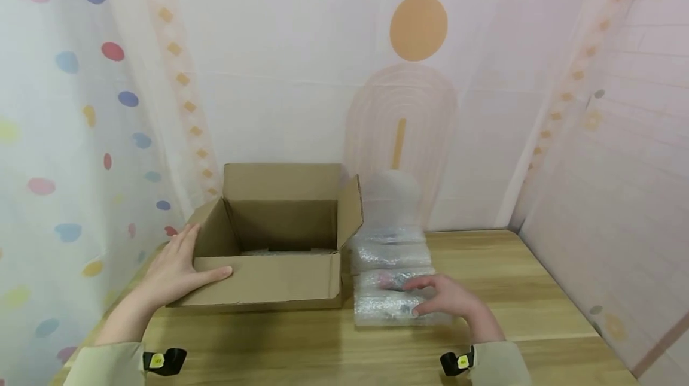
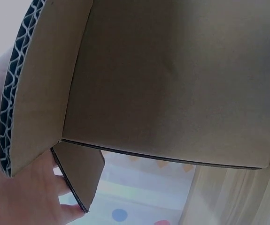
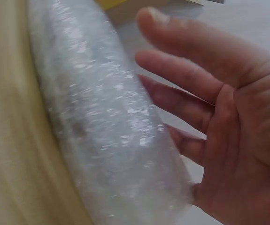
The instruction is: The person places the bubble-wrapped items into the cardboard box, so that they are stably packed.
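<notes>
The left hand (image 1: pixel 174 269) is being laid flat against the near left corner of an open brown corrugated cardboard box (image 1: pixel 274 242), with fingers straight along the left flap and the thumb stretched across the front flap; nothing is being gripped. In the left wrist view the palm (image 2: pixel 17 187) is being pressed to the outside of a flap, whose fluted edge is being shown close up.

The right hand (image 1: pixel 449 302) is being held over the nearest of the clear bubble-wrapped bundles (image 1: pixel 395 302), fingers spread and relaxed, the fingertips being rested on or just above the wrap; which of the two cannot be told. In the right wrist view the open palm (image 3: pixel 238 140) is being shown just beside the rounded bundle (image 3: pixel 111 126), with nothing enclosed by the fingers.

The bundles are being kept in a row just to the right of the box, touching or nearly touching its right flap, and something pink and dark is being shown faintly through the wrap. Box and bundles are being borne by a light wooden table (image 1: pixel 538 314). Pale sleeves with small black and yellow clips at the cuffs are being worn. A white curtain with coloured dots (image 1: pixel 64 105) is being hung at the left, and a pale wall with orange circles (image 1: pixel 418 27) is being seen behind.
</notes>
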